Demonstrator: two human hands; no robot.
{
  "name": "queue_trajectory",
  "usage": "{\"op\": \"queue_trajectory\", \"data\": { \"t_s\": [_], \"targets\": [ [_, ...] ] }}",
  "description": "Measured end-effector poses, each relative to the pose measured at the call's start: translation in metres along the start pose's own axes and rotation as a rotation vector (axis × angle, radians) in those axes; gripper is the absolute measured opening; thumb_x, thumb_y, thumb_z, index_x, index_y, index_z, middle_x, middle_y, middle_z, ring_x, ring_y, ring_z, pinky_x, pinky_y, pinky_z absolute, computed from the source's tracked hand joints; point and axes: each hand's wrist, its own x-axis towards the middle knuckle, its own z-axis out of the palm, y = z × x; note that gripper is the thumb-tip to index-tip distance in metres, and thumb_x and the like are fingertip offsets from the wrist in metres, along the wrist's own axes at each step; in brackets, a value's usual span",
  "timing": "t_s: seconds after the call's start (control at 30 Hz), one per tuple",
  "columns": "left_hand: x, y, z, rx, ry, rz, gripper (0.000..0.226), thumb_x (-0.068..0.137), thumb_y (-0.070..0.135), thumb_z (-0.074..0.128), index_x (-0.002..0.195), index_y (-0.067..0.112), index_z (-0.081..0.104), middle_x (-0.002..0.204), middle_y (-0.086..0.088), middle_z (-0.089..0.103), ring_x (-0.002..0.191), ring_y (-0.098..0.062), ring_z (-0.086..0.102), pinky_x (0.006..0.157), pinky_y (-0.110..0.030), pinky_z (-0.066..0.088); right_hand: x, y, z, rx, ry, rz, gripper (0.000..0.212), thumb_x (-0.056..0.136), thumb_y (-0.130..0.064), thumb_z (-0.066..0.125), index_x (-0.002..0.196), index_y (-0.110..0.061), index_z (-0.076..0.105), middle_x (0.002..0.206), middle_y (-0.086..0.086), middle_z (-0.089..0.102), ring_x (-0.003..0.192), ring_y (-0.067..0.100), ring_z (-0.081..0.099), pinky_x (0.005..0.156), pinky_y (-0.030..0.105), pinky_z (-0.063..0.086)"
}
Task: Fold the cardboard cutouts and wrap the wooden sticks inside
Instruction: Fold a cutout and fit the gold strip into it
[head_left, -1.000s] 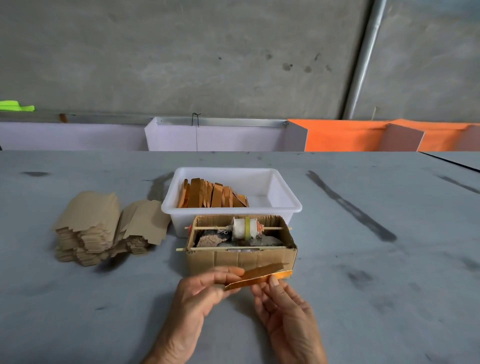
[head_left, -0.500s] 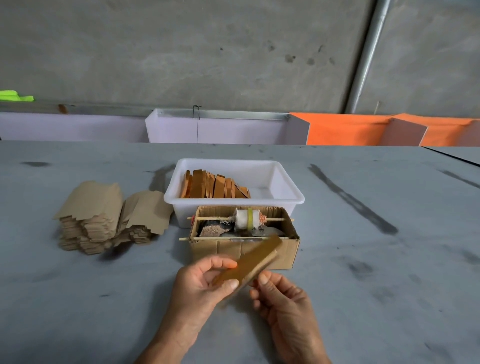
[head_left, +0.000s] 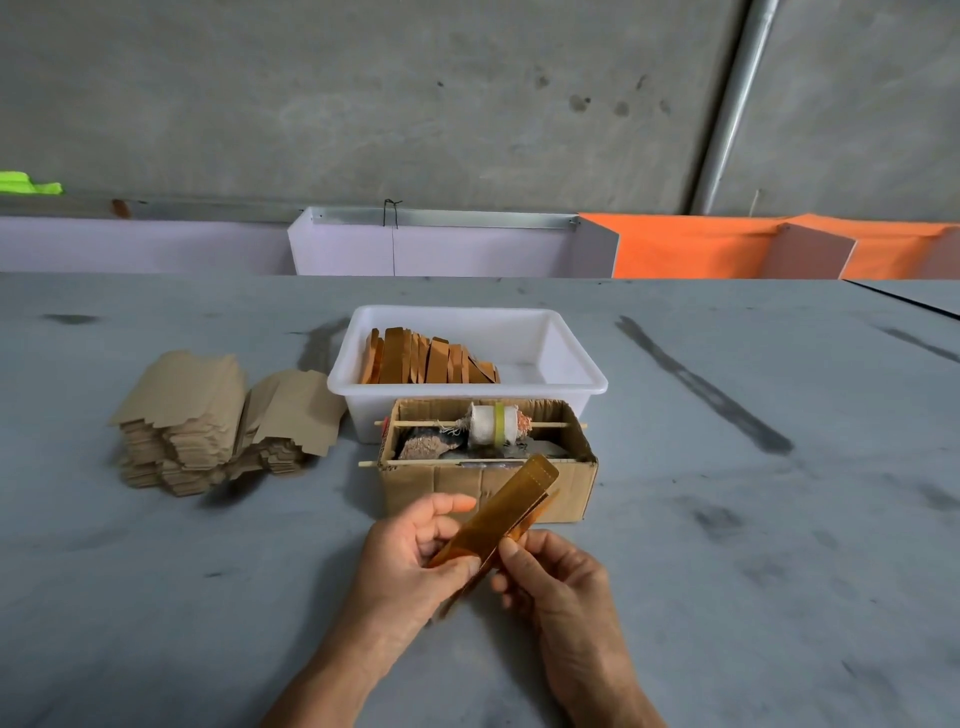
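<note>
The left hand (head_left: 415, 551), low in the centre of the frame, pinches the near end of a folded orange-brown cardboard wrap (head_left: 498, 514) between thumb and curled fingers. The right hand (head_left: 550, 577), just right of it, has its fingers curled at the wrap's lower edge and pinches it from the other side. The wrap slants up and to the right from the hands, its far end free in front of the cardboard box (head_left: 488, 467). Whether a wooden stick already lies inside it cannot be told.

The wrap looks thin, light and fairly stiff along its length, with a smooth, perhaps slippery face; a row of small perforations shows near its far end. It would likely crease or spring open if squeezed across the flat, so a hold on the long folded edges near one end seems best.

Beyond the hands, the open cardboard box holds a roll on a thin skewer (head_left: 493, 425). Behind it stands a white plastic tub (head_left: 571, 364) with more orange-brown wraps (head_left: 426, 358) leaning in its left half. At the middle left of the frame, a stack of plain brown cardboard cutouts (head_left: 208, 421) lies on the grey bench (head_left: 753, 545).
</note>
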Motion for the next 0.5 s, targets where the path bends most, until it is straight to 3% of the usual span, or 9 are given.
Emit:
{"op": "queue_trajectory", "data": {
  "t_s": [0.1,0.2,0.33,0.4,0.5],
  "targets": [
    [-0.003,0.001,0.000,-0.044,-0.023,-0.011,0.035,0.076,-0.001,0.072,0.103,0.019,0.064,0.083,-0.007,0.073,0.078,-0.019,0.070,0.068,-0.023,0.055,-0.002,0.000,0.001,-0.025,0.047,-0.039,0.014,0.086,-0.009,0.063,0.073,-0.006,0.068,0.058,0.013,0.061,0.048,0.012,0.053,0.046,0.018,0.045],
    [-0.007,0.003,0.005,-0.028,-0.089,-0.048,0.047,0.063,0.016,0.082,0.105,0.019,0.062,0.087,-0.006,0.073,0.082,-0.020,0.071,0.073,-0.028,0.057,-0.003,-0.001,0.000,-0.021,0.093,-0.071,0.020,0.086,-0.006,0.063,0.066,-0.008,0.064,0.053,0.008,0.059,0.045,0.009,0.051,0.045,0.017,0.044],
    [-0.005,0.001,0.007,0.002,-0.048,-0.085,0.048,0.070,-0.009,0.073,0.107,0.019,0.060,0.080,-0.008,0.073,0.072,-0.017,0.069,0.067,-0.027,0.055,-0.004,-0.002,-0.001,0.014,0.097,-0.067,0.028,0.082,-0.001,0.065,0.056,-0.012,0.063,0.053,0.010,0.057,0.045,0.011,0.051,0.045,0.017,0.043],
    [-0.005,0.002,0.002,0.025,-0.080,-0.098,0.048,0.073,-0.014,0.068,0.106,0.020,0.060,0.078,-0.007,0.073,0.063,-0.010,0.065,0.059,-0.021,0.051,-0.004,-0.003,-0.001,0.063,0.107,-0.065,0.021,0.077,0.004,0.067,0.061,-0.010,0.066,0.056,0.010,0.057,0.047,0.012,0.050,0.045,0.018,0.043],
    [-0.005,0.007,-0.007,0.042,-0.162,-0.092,0.047,0.073,-0.014,0.066,0.106,0.019,0.061,0.079,-0.008,0.072,0.061,-0.010,0.062,0.058,-0.021,0.048,-0.003,-0.004,-0.003,0.117,0.113,-0.033,0.014,0.075,0.004,0.069,0.069,-0.009,0.071,0.060,0.009,0.059,0.049,0.011,0.052,0.044,0.018,0.044]
  ]
}}
